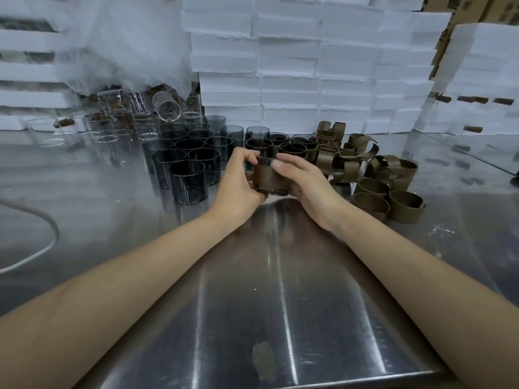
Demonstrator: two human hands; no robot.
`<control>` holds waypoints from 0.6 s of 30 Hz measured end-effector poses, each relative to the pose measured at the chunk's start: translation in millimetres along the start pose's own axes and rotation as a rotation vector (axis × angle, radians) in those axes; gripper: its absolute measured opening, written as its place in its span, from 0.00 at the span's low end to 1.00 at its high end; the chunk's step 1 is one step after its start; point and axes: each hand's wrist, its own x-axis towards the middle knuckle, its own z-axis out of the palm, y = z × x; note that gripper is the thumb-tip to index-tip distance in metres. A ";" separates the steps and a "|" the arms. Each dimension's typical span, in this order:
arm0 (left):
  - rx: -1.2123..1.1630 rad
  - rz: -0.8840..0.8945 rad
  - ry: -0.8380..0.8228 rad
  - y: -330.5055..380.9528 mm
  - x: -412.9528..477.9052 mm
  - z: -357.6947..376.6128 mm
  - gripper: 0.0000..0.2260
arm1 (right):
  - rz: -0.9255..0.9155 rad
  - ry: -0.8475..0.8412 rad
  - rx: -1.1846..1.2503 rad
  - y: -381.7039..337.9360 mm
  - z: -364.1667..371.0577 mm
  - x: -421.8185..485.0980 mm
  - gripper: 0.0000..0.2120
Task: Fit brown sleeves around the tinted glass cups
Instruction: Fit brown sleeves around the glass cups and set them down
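Both hands hold one tinted cup [270,189] over the steel table [280,276]: the left hand [238,178] curls around its left side, and the right hand [304,181] grips the right side, thumb pressing on the brown sleeve [268,175] already around the glass. I think the sleeve should be pushed down evenly until it sits flat, though its seam is hard to see. The bare tinted cups [186,175] at left look empty, and the white foam boxes [289,80] behind are closed.

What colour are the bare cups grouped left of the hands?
Smoky dark grey, see-through; the bare cups show best in the head view.
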 end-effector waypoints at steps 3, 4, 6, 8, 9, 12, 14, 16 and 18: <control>0.001 -0.059 -0.028 -4.4 2.3 0.3 0.23 | -0.010 0.161 -0.125 3.5 0.2 0.3 0.18; 0.021 -0.068 -0.039 -6.3 2.8 0.5 0.22 | -0.028 0.213 -0.200 4.4 -0.4 0.6 0.17; 0.143 -0.053 -0.043 -9.6 3.5 -0.2 0.21 | -0.094 0.298 -0.347 5.4 -3.9 1.8 0.15; 0.268 -0.017 -0.035 -11.6 3.7 -1.6 0.19 | -0.150 0.383 -0.503 5.1 -8.8 3.4 0.14; 0.344 0.006 -0.035 -12.8 3.6 -2.1 0.17 | -0.155 0.418 -0.555 5.3 -11.3 4.2 0.14; 0.748 0.114 -0.007 -17.4 1.9 -3.9 0.16 | -0.118 0.479 -0.618 6.1 -18.7 6.0 0.18; 0.954 0.180 0.016 -19.7 1.6 -6.1 0.17 | -0.126 0.479 -0.597 5.6 -23.8 5.9 0.22; 1.101 0.158 0.018 -20.0 2.3 -9.5 0.18 | -0.172 0.476 -0.597 4.5 -27.2 4.8 0.25; 1.201 0.090 0.009 -19.4 4.1 -12.9 0.20 | -0.233 0.493 -0.666 4.6 -27.7 4.2 0.23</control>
